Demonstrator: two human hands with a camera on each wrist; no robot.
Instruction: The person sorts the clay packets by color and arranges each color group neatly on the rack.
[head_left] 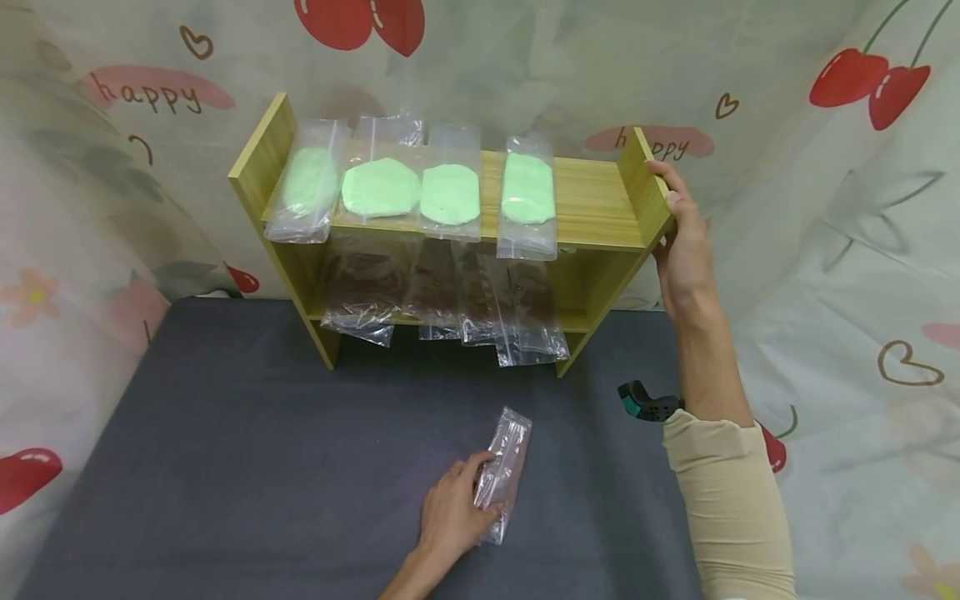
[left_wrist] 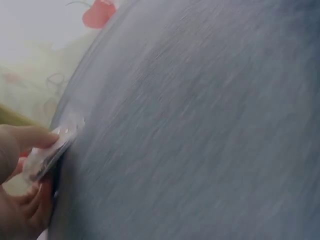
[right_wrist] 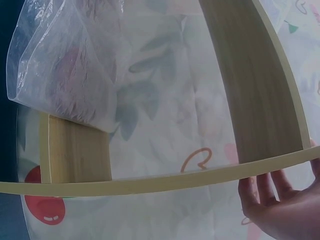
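Observation:
A clear zip bag with a flat brownish-pink content lies on the dark cloth in front of the shelf. My left hand pinches it between thumb and fingers along its left side; in the left wrist view the bag shows between the fingertips and thumb. My right hand grips the upper right side panel of a small wooden shelf. In the right wrist view the fingers of that hand lie against the panel's outer face, by the upper board.
Bags of pale green flat pieces lie along the shelf's upper board, several in a row. Bags with brownish contents overlap on the lower board and overhang its front. A printed curtain hangs behind. A black-and-teal wrist device juts from the right forearm.

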